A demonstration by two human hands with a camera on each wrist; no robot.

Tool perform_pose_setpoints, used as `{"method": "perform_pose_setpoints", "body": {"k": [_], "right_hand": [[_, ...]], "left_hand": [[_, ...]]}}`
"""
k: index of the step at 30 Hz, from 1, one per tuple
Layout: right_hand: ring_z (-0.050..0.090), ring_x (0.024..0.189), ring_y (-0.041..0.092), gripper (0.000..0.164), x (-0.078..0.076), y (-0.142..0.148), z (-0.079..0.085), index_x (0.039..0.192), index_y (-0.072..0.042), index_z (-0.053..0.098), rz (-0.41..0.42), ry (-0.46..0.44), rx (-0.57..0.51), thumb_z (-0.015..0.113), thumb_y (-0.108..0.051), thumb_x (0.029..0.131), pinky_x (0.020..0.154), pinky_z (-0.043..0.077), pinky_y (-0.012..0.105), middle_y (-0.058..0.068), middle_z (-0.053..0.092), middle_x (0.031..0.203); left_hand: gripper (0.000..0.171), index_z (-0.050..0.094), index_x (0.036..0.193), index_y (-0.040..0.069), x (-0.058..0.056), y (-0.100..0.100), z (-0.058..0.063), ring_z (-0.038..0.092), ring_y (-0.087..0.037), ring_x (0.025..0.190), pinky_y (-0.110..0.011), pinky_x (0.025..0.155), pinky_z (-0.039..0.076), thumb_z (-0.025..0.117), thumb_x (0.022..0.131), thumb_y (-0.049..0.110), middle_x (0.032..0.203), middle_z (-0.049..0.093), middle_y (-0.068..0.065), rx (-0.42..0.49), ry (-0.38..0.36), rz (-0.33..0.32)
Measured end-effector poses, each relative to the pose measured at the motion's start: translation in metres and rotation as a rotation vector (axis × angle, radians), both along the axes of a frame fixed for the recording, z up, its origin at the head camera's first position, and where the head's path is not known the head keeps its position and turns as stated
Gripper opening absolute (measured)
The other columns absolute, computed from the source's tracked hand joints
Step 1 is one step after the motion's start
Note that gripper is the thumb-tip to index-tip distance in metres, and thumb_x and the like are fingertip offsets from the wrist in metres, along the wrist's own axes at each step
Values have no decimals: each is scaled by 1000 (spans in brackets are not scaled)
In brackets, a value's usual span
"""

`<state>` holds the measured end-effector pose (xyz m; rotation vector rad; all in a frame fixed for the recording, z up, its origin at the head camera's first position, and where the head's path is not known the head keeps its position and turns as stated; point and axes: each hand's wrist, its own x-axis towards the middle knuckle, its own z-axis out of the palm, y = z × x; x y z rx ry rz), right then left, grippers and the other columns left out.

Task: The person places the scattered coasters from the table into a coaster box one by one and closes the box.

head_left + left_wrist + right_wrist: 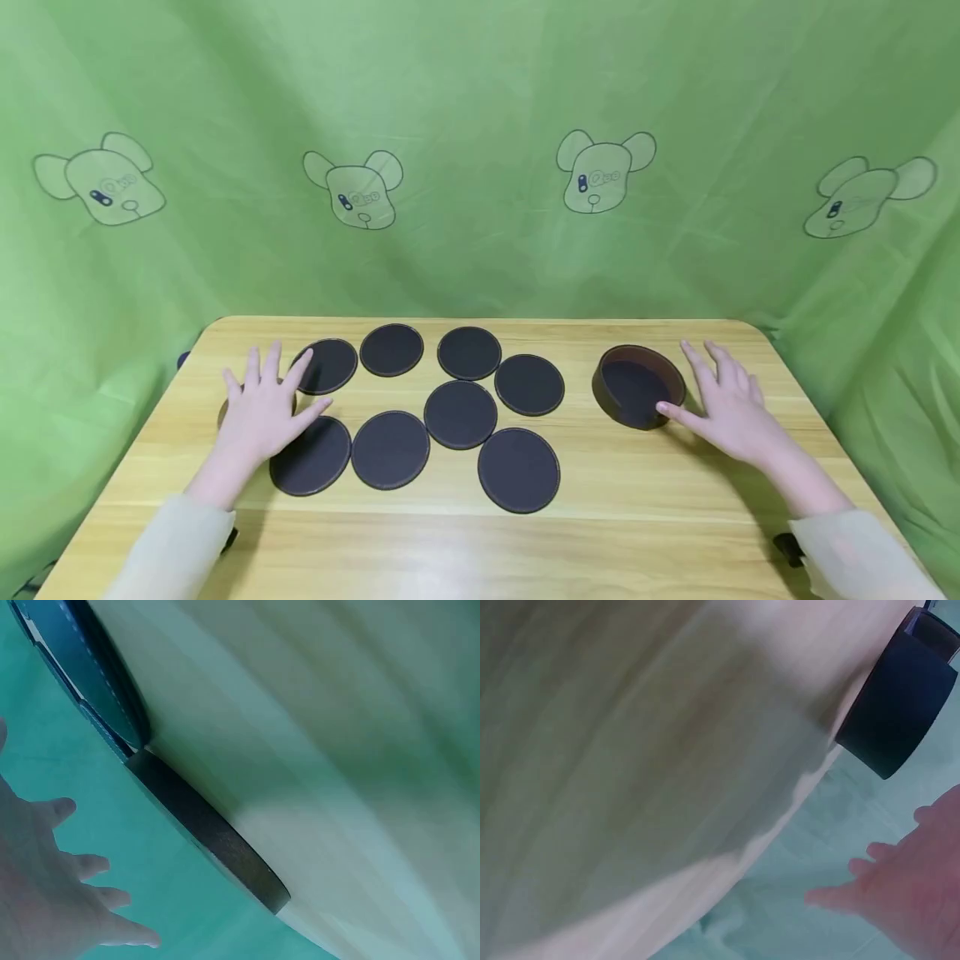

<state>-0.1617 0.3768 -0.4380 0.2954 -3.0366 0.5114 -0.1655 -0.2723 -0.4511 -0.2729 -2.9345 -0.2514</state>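
Note:
Fingers spread, my left hand (258, 412) is over a low round brown piece (210, 829), largely hidden beneath it in the head view. Two flat dark round coasters lie beside that hand, one (330, 367) past its fingers and one (318, 462) by its thumb. My right hand (731, 412) is spread at the right side of a dark round open-topped holder (609, 402). Its thumb overlaps the holder's near right rim; whether it touches I cannot tell. In the right wrist view the hand appears apart from the holder (900, 701). Neither hand grips anything.
Several more dark coasters, such as one (461, 414) in the middle and one (519, 470) nearer me, lie flat on the wooden table (420, 550). Some touch edge to edge. Behind the table hangs a green curtain (480, 250) with bear-head drawings.

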Motion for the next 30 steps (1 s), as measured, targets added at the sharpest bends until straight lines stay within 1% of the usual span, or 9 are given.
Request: {"method": "perform_pose_setpoints", "body": {"k": [2,6,10,16,20,27,30], "right_hand": [[12,147,73,109,-1,1,0,173,-18,1,14,-22,-23,71,-53,97,109,14,90,39,4,170],[10,150,71,108,-3,4,-2,173,-18,-1,42,-55,-57,71,-49,99,105,22,90,39,4,171],[9,152,69,107,-5,5,-4,172,-16,-1,70,-80,-81,72,-45,99,103,24,90,37,4,171],[9,153,67,107,-10,2,-3,172,-10,2,120,-105,-145,75,-40,98,107,22,89,37,7,171],[9,153,66,108,-14,2,-6,171,-7,1,130,-134,-196,75,-36,98,109,19,88,39,9,170],[14,153,66,112,-20,7,-12,169,2,-3,151,-190,-339,78,-24,96,115,17,84,42,13,168],[11,153,67,114,-20,9,-14,169,2,-4,154,-224,-385,79,-21,94,117,15,83,42,10,169]], "left_hand": [[86,42,162,13,-5,0,0,19,-68,152,-93,110,12,65,95,61,166,27,-38,-1,-2,-3],[84,41,162,13,-14,-1,-1,18,-66,154,-90,113,12,63,97,61,167,26,-37,3,-38,5],[83,41,162,12,-22,-2,-4,19,-64,154,-88,115,13,61,99,61,167,25,-37,-4,-64,0],[82,42,161,9,-34,-2,-5,22,-62,154,-84,118,17,62,99,58,166,26,-37,-3,-67,-20],[81,41,162,8,-42,-1,-4,23,-62,154,-80,121,19,61,101,57,166,26,-38,-12,-88,-34],[85,38,163,6,-56,0,-2,24,-60,154,-73,124,23,61,100,58,167,24,-38,-20,-128,-39],[86,39,163,6,-62,2,-1,26,-59,154,-73,124,25,63,99,59,167,26,-38,-21,-135,-37]]}}
